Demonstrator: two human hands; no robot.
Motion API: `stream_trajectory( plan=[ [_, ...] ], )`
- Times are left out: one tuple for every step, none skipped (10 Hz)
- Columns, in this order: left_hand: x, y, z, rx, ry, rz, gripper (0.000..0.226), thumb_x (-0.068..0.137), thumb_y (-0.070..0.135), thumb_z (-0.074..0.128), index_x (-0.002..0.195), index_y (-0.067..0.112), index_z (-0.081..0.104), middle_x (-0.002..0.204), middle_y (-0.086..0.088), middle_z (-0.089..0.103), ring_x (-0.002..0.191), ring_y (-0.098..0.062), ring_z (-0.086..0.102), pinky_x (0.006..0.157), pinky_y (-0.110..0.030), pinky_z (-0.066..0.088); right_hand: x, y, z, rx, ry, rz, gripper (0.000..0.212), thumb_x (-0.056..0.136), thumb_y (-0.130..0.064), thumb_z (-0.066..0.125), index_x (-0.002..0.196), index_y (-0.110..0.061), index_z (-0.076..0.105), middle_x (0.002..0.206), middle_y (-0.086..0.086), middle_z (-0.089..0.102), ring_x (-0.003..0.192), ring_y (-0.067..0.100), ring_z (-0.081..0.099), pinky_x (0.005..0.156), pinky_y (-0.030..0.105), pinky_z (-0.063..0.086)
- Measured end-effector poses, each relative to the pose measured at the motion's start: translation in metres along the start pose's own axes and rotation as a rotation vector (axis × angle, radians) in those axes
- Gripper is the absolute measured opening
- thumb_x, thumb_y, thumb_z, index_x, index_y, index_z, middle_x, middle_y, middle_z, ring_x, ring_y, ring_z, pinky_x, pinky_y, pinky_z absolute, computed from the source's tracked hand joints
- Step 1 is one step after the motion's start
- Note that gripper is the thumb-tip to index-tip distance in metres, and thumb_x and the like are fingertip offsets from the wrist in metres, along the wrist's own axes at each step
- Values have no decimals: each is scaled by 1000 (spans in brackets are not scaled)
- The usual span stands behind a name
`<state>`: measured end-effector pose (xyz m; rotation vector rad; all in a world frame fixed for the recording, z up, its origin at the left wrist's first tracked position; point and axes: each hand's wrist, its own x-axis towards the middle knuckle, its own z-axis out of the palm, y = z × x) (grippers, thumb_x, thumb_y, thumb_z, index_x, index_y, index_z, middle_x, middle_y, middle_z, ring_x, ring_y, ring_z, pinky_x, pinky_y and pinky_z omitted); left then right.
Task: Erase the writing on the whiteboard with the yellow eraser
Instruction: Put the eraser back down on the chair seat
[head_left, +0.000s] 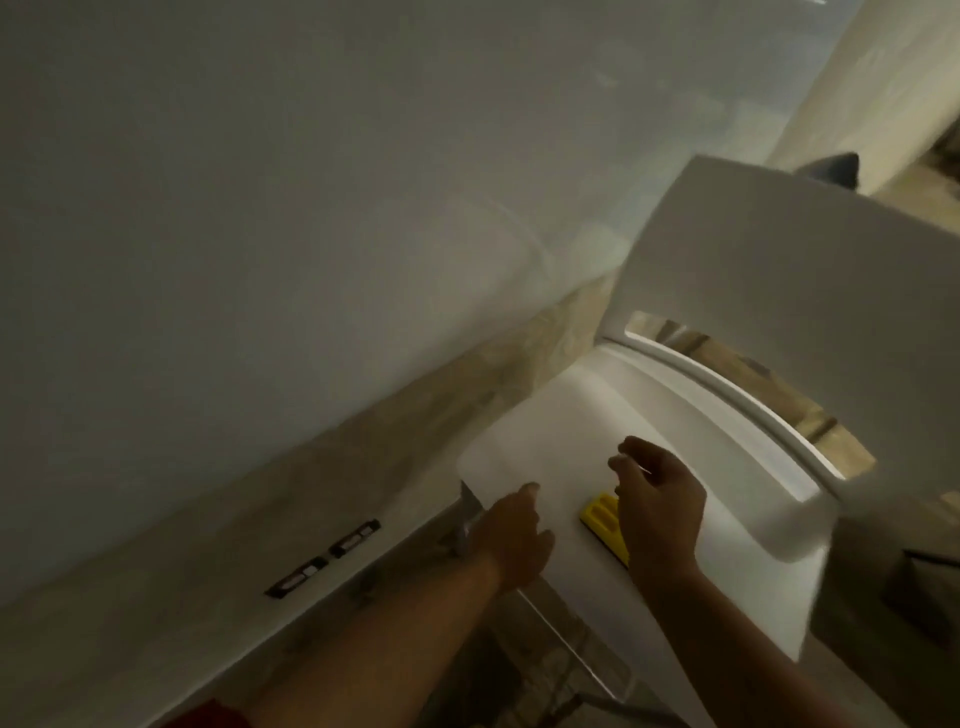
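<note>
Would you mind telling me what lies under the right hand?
The yellow eraser lies flat on the white chair seat, beneath the right hand. The hand covers its far end; whether the fingers touch it is unclear.

My right hand (657, 512) hovers over the yellow eraser (602, 525), fingers loosely curled, partly covering it. The eraser lies on the white board (540, 447). My left hand (514, 538) rests at the board's near-left edge, fingers relaxed. The picture is blurred.
</note>
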<state>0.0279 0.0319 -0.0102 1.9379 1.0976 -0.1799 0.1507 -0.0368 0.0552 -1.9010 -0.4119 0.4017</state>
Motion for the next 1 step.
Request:
stream_trajectory(
  plan=[
    [-35, -17, -46, 143, 233, 108, 66, 99, 36, 52, 158, 19, 29, 149, -5, 53, 136, -25, 52, 112, -37, 43, -12, -62, 25, 95, -128, -141, 21, 87, -11, 67, 107, -17, 72, 101, -4, 73, 91, 12, 70, 80, 37, 58]
  ],
)
